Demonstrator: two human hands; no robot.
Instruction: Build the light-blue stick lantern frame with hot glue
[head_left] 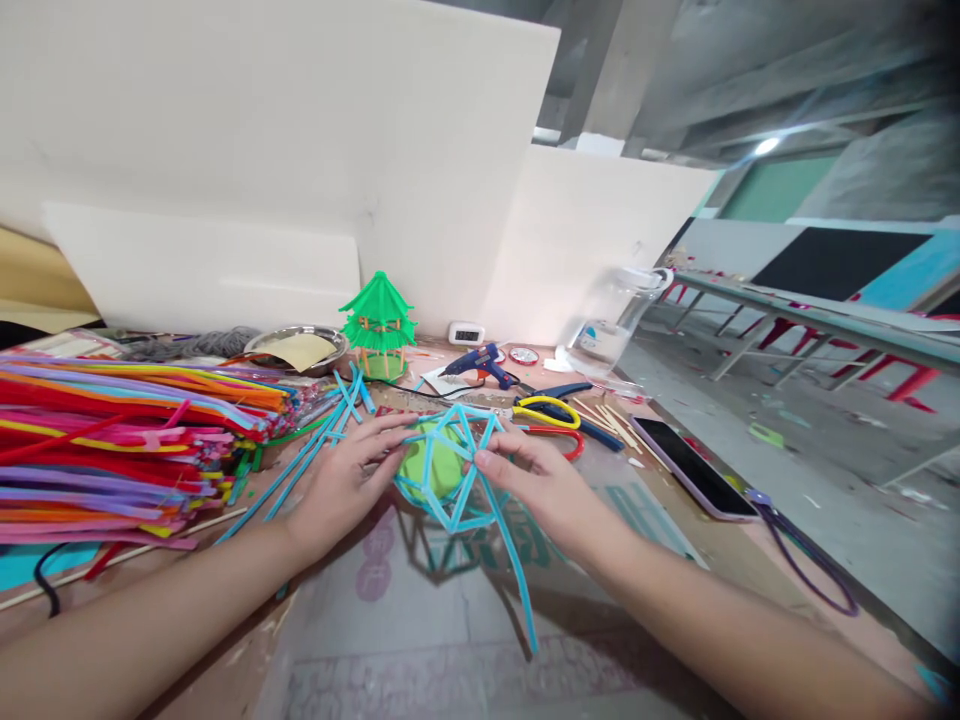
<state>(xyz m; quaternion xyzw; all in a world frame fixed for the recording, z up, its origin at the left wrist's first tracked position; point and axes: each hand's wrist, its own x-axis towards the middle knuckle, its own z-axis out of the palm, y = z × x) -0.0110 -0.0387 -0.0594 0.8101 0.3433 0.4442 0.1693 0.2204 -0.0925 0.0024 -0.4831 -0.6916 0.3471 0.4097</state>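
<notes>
The right hand's (pixel 544 480) grip pinched the blue lattice (pixel 464 490) between thumb and fingers; the left hand's (pixel 345 475) grip held its other side. Caught between them over the surface (pixel 244 660), it enclosed a green ball (pixel 446 462) — a loose strip (pixel 516 570) trailed below. Beyond lay the glue gun (pixel 476 362).

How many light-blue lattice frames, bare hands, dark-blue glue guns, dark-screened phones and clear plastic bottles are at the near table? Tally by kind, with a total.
Light-blue lattice frame: 1
Bare hands (left hand, right hand): 2
Dark-blue glue gun: 1
Dark-screened phone: 1
Clear plastic bottle: 1
Total: 6
</notes>
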